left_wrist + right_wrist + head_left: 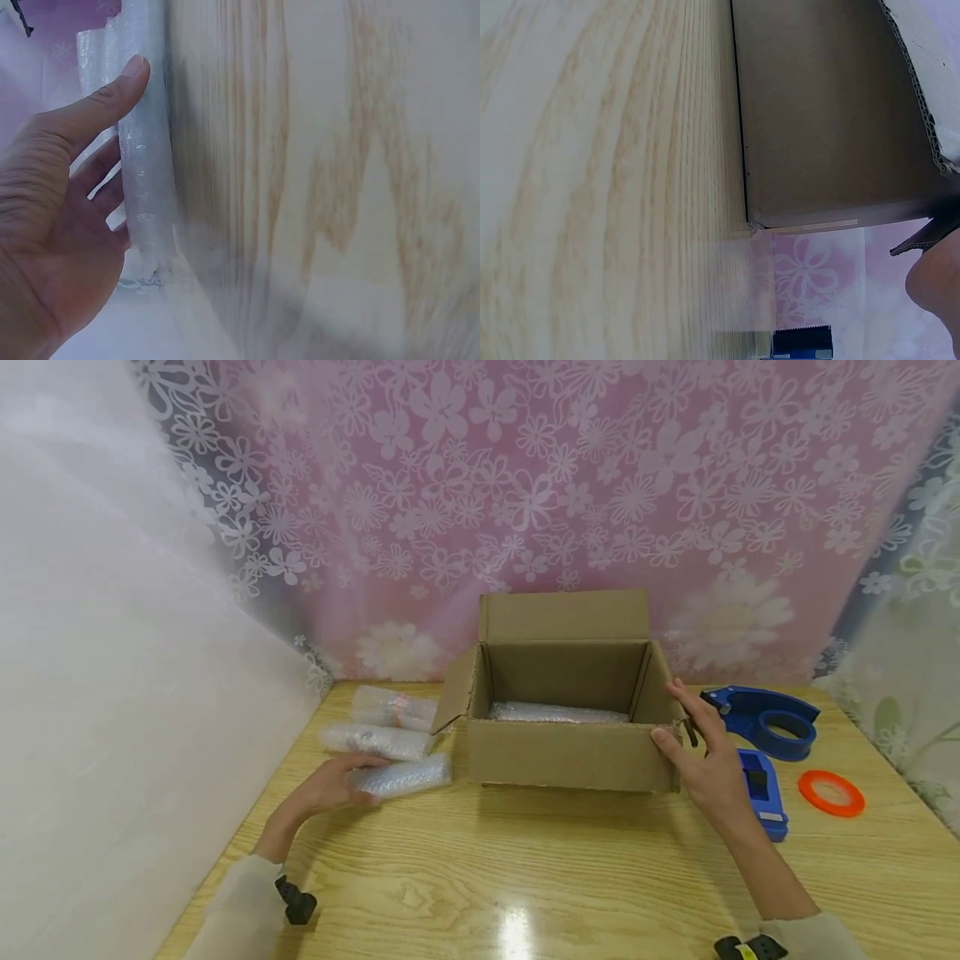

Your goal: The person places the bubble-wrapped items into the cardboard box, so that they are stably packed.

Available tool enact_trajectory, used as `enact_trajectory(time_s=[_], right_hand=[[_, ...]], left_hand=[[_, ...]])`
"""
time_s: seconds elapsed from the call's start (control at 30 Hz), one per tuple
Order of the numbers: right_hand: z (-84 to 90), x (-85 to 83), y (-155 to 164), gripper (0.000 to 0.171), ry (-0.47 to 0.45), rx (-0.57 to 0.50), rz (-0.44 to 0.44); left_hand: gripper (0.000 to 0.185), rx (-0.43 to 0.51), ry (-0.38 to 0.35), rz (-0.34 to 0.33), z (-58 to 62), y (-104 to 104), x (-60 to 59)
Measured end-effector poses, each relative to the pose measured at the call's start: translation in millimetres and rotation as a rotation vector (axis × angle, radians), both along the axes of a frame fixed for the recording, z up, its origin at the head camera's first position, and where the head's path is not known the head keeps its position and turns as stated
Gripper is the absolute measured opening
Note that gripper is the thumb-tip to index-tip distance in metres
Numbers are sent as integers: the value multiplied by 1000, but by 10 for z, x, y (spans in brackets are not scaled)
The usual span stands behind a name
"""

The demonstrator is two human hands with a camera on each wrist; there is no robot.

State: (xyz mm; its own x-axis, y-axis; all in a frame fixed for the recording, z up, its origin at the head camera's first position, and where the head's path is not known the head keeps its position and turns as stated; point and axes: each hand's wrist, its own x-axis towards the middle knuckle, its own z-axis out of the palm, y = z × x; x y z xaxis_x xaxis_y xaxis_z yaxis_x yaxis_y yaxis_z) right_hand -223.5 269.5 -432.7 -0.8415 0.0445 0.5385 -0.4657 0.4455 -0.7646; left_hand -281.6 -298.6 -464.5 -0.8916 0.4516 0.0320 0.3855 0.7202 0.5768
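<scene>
With its thumb on the near side and fingers behind, my left hand [335, 786] grips the nearest bubble-wrapped roll [414, 776] at its left end. The same wrap [145, 169] stands between thumb and fingers in the left wrist view. Two more bubble-wrapped packets, a middle one [390, 742] and a rear one [386, 705], lie just beyond it. My right hand [708, 772] holds the right end of an open cardboard box [570, 756], thumb at the front corner and fingers along the right side. Inside the box lies bubble-wrapped material [555, 712].
Right of the box are a blue tape dispenser [783, 731], a second blue tool [767, 802] partly behind my right wrist, and an orange ring [831, 793]. A flowered curtain [525, 485] hangs behind the wooden table [450, 877]; a white wall [135, 652] borders the left.
</scene>
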Motion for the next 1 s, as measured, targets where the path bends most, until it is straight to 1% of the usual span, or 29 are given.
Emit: enact_trajectory(time_s=[0.17, 0.37, 0.43, 0.53, 0.6, 0.83, 1.0], right_hand=[[-15, 3, -6, 67, -5, -2, -5], [-8, 10, -7, 67, -3, -3, -9], [-6, 11, -8, 67, 0, -4, -10], [-5, 13, -11, 67, -1, -7, -9], [-1, 17, -14, 67, -4, -11, -7], [-2, 22, -15, 67, -14, -4, -8], [-6, 17, -15, 67, -12, -3, -8]], left_hand=[[60, -1, -30, -13, 52, -59, 33], [58, 38, -51, -59, 111, -131, 61], [58, 43, -41, -70, 128, -151, 67], [57, 46, -19, -69, 178, -179, 90], [55, 53, -1, -63, 219, -192, 105], [52, 112, -6, -19, 411, -271, 119], [51, 115, 21, 45, 583, -343, 113]])
